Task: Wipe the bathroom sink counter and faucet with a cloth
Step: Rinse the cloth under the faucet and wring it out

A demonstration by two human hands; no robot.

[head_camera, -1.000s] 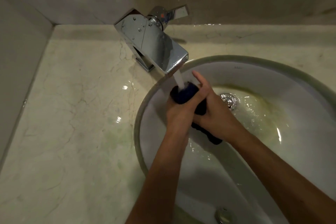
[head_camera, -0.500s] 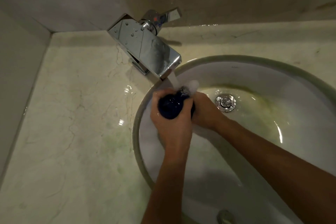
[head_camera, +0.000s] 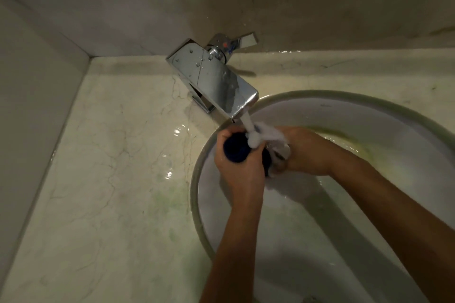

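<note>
The white sink (head_camera: 320, 110) holds both hands under the running water (head_camera: 247, 123) of the faucet (head_camera: 216, 83). The dark blue cloth (head_camera: 236, 151) — bunched, lying roughly left to right — sits over the basin's left side. Left hand (head_camera: 242, 167) and right hand (head_camera: 305, 155) have fingers clamped on it. Compared with half a second ago, white foam now covers its right end. The bench (head_camera: 110, 179) is wet.

Pale marble counter with an inset round sink.

The counter (head_camera: 103, 179) fills the left and lower left of the frame, veined with thin dark cracks and faint green stains, wet patches glinting near its middle. A chrome faucet (head_camera: 214, 83) stands on it at upper centre, and the white sink (head_camera: 320, 106) is set into it at right.
</note>
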